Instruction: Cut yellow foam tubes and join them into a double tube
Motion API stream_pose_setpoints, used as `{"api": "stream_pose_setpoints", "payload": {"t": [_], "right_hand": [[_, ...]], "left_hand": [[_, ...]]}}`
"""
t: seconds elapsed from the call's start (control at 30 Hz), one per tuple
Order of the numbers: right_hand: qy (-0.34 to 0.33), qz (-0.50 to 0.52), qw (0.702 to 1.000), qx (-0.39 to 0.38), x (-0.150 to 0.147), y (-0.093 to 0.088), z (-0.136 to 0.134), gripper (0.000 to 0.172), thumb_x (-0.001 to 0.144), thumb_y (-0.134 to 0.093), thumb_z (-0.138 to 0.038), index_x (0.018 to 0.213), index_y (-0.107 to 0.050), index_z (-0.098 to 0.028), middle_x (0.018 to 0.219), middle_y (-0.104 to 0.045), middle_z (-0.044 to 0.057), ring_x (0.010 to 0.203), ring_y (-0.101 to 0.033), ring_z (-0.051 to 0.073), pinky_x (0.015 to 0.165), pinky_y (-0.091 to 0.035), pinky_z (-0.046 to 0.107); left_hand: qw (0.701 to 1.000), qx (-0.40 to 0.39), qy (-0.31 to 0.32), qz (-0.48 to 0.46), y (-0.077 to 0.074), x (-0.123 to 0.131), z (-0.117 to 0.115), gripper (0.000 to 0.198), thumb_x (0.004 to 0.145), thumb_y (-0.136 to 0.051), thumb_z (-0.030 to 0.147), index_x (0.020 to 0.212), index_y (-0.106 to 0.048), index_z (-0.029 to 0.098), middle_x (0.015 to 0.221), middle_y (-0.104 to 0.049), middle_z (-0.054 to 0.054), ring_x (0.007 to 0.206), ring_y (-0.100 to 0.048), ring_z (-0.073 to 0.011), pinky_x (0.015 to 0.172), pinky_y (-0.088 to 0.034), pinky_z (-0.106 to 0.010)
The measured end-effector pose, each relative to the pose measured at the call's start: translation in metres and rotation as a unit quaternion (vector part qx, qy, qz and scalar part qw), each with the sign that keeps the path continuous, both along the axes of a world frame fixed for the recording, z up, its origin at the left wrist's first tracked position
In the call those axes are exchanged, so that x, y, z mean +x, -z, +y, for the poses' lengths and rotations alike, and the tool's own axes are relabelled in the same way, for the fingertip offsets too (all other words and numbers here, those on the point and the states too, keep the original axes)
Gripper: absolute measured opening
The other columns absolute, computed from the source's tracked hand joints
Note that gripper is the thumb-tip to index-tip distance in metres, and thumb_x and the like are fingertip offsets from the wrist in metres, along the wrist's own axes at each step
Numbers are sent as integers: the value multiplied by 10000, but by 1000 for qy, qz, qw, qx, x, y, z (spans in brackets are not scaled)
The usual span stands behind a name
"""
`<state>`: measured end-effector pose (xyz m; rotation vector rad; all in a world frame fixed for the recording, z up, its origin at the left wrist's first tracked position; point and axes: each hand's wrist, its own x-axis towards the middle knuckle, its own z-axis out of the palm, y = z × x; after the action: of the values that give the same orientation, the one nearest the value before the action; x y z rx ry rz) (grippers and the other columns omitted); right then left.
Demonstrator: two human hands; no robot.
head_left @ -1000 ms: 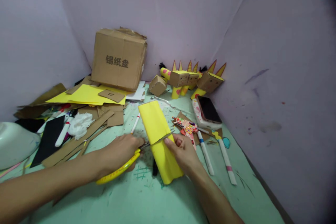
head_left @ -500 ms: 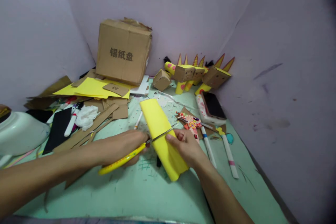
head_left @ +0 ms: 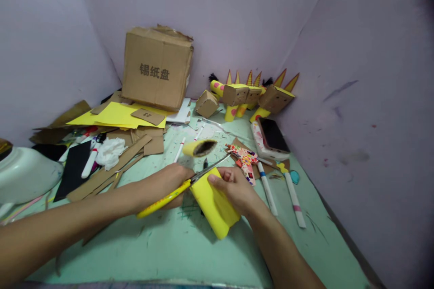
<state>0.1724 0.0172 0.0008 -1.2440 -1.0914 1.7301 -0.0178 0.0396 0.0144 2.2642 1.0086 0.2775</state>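
Note:
My left hand (head_left: 172, 180) is closed around the yellow handles of a pair of scissors (head_left: 162, 199). The metal blades reach up and right along the cut end of a yellow paper tube (head_left: 215, 207), which looks partly flattened. My right hand (head_left: 235, 187) grips that tube near its cut end, thumb on top. Just beyond the blades is a separate short tube piece (head_left: 200, 148), its dark round opening facing right. A black marker tip (head_left: 205, 162) shows behind the blades; the rest of it is mostly hidden.
Several cardboard animal figures with yellow tube legs (head_left: 254, 95) stand at the back. A cardboard box (head_left: 158, 70), yellow sheets (head_left: 115, 115) and cardboard scraps (head_left: 111, 167) lie left. To the right are a phone (head_left: 274, 134) and white markers (head_left: 267, 189).
The scissors have cut through the yellow tube. Its far end has come off and sits apart beyond the blades, while the remaining part stays in my right hand.

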Motion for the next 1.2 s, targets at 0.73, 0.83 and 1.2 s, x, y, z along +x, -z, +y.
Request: {"api": "stream_pose_setpoints", "payload": {"t": [0.73, 0.83, 1.2], "right_hand": [[167, 233, 958, 15, 17, 7, 11, 373, 539, -825, -233, 866, -657, -169, 708, -709, 2, 619, -633, 138, 596, -508, 232], [163, 186, 966, 79, 13, 6, 9, 366, 537, -826, -269, 843, -660, -157, 725, -704, 21, 659, -639, 165, 619, -509, 261], [228, -60, 934, 269, 23, 0, 8, 360, 644, -730, -267, 995, -665, -227, 1052, -682, 100, 1057, -580, 307, 919, -423, 462]], "left_hand": [[862, 154, -400, 272, -14, -43, 51, 432, 762, -447, 319, 1135, -537, 121, 927, -673, -204, 842, -623, -382, 629, -448, -402], [884, 193, -382, 188, -24, -17, 54, 492, 819, -391, 423, 1217, -462, 143, 1065, -635, -178, 980, -590, -339, 750, -441, -389], [914, 116, -352, 163, -2, 55, 123, 605, 634, -605, 377, 1166, -490, 112, 1007, -663, -237, 948, -612, -393, 715, -451, -424]]}}
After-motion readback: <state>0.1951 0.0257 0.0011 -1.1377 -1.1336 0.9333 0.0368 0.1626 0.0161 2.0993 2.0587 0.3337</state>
